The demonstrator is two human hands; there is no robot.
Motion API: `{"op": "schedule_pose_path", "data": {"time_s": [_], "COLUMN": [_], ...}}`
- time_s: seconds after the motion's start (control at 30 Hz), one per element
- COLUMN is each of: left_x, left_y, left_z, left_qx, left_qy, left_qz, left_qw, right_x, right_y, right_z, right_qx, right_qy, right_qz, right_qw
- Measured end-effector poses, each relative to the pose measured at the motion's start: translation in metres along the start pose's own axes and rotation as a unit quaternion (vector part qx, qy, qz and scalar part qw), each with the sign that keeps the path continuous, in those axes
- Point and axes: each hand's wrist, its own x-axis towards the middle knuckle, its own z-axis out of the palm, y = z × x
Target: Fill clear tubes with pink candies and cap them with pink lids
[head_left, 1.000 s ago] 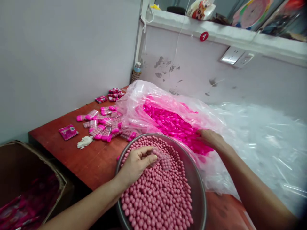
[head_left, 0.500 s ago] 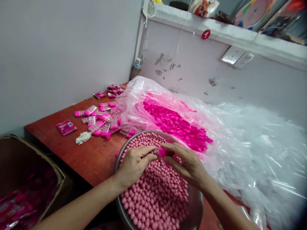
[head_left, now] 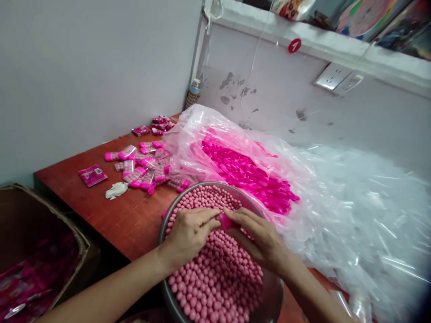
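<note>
Over a grey bowl (head_left: pixel 167 224) of round pink balls (head_left: pixel 215 269), both hands meet at one small clear container with a bright pink cap (head_left: pixel 225 220). My left hand (head_left: pixel 188 233) is closed around the clear body, which its fingers mostly hide. Fingers of my right hand (head_left: pixel 257 233) are pressed on the pink cap from the other side. Behind the bowl, many loose pink caps (head_left: pixel 249 175) lie in an open clear plastic bag (head_left: pixel 198 119). Filled containers with pink caps (head_left: pixel 144 166) are heaped on the red table (head_left: pixel 111 220), left of the bag.
Clear plastic pieces in a large heap (head_left: pixel 377 224) cover the right side. A cardboard box (head_left: pixel 77 242) with pink packets stands at lower left. A pink packet (head_left: pixel 92 175), a crumpled white piece (head_left: pixel 116 190) and a small bottle (head_left: pixel 193 93) are on the table. A wall socket (head_left: pixel 333 77) is behind.
My right hand's fingers have closed in over the pink cap, and the two hands' fingertips are nearer together. The view has shifted slightly.
</note>
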Motion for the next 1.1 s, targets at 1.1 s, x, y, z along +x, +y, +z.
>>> {"op": "schedule_pose_path", "data": {"time_s": [1.1], "left_x": [0.030], "left_y": [0.006], "left_z": [-0.025], "left_qx": [-0.081], "left_qy": [0.100], "left_qz": [-0.057], "left_qw": [0.990], "right_x": [0.031], "right_y": [0.011], "right_z": [0.001], "right_qx": [0.522], "right_qy": [0.033], "right_qz": [0.329], "right_qw": [0.786]}}
